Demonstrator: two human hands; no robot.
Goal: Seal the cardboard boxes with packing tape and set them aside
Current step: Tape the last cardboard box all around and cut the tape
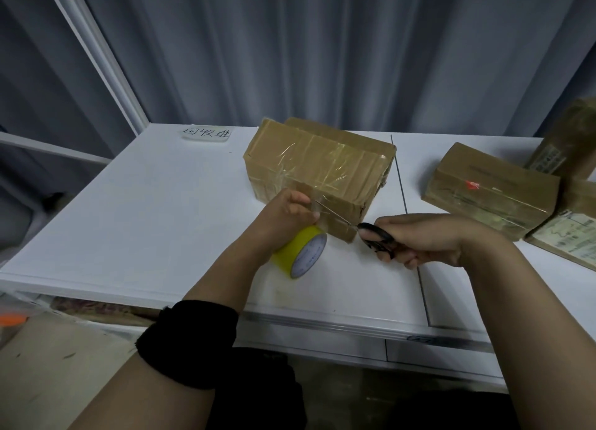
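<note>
A brown cardboard box (317, 168), wrapped in shiny clear tape, stands in the middle of the white table (145, 210). My left hand (290, 212) is at the box's near left corner, pinching a strip of tape stretched off the box, with a yellow tape roll (301, 252) hanging under its wrist. My right hand (419, 237) grips black-handled scissors (375, 236), whose thin blades reach left across the strip at the box's near face.
Three more taped boxes (490, 191) crowd the table's right side, one with a red sticker. A handwritten paper label (206, 133) lies at the back left. Grey curtains hang behind. A cardboard surface sits low at the left, below the table edge.
</note>
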